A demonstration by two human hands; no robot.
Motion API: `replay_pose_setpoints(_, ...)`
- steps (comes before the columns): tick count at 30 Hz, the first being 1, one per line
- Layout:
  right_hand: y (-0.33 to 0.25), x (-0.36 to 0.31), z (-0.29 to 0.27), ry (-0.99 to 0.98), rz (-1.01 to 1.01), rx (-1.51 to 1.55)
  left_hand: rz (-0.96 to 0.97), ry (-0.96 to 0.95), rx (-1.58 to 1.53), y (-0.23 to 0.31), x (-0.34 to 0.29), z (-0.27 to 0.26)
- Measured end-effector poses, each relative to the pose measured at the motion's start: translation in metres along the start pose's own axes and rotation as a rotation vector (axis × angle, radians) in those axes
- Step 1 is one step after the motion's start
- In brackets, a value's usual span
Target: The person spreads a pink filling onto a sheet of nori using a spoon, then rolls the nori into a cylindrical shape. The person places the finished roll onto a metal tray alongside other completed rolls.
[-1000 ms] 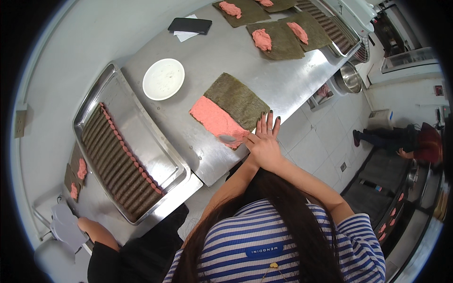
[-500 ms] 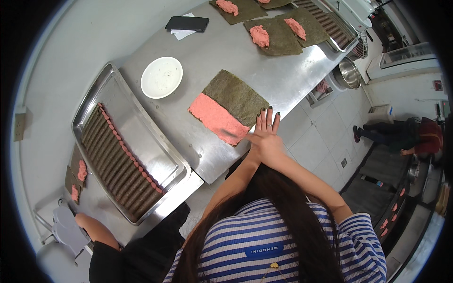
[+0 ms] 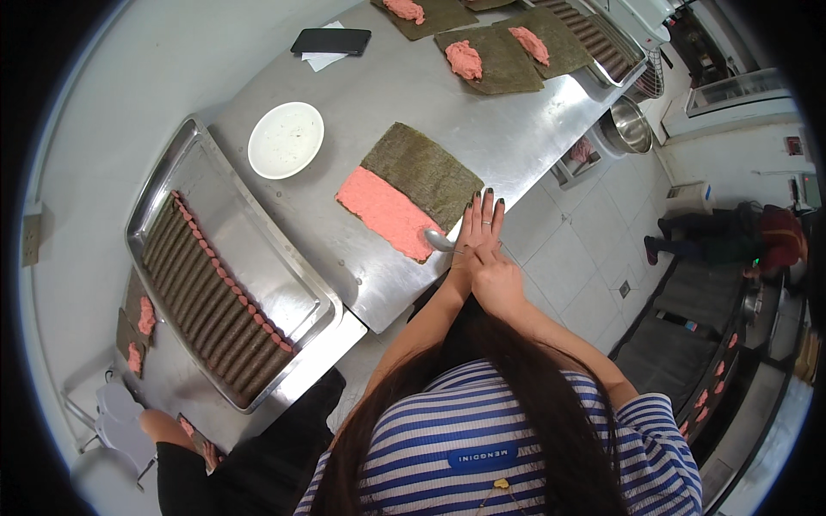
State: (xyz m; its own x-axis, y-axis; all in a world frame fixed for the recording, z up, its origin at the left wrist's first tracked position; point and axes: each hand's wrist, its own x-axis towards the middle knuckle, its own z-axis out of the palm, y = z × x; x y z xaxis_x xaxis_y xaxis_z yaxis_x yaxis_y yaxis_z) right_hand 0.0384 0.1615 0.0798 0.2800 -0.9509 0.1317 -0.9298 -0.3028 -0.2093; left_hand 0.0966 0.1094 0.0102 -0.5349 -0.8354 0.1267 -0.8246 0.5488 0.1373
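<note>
A dark green seaweed sheet (image 3: 423,176) lies on the steel table, its nearer-left half coated with a flat layer of pink paste (image 3: 379,211). My left hand (image 3: 476,230) rests at the sheet's right corner, fingers stretched out flat, a ring on one of them. Crossing over the left wrist, my right hand (image 3: 496,277) is closed on a metal spoon (image 3: 438,241). The spoon's bowl sits on the near right end of the paste; much of its handle is hidden by my hands.
A white bowl (image 3: 286,140) and a dark phone (image 3: 331,41) are on the table (image 3: 258,86). At left, a metal tray (image 3: 323,310) holds rows of seaweed rolls. More sheets with paste lumps (image 3: 490,73) lie at the far end. Another person's leg (image 3: 168,428) is at lower left.
The spoon, blurred on the paste before, now shows clearly at its near right end. My right hand has drawn back slightly. The whole view has shifted a little.
</note>
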Motion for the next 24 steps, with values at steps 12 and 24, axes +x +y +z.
replay_pose_setpoints(12,-0.001,0.023,0.005,0.006,-0.004,0.041,-0.013,0.003,0.079,0.002,-0.002,-0.007)
replay_pose_setpoints(24,-0.013,0.086,0.001,0.105,-0.005,-0.062,-0.035,0.097,-0.086,0.001,-0.002,0.023)
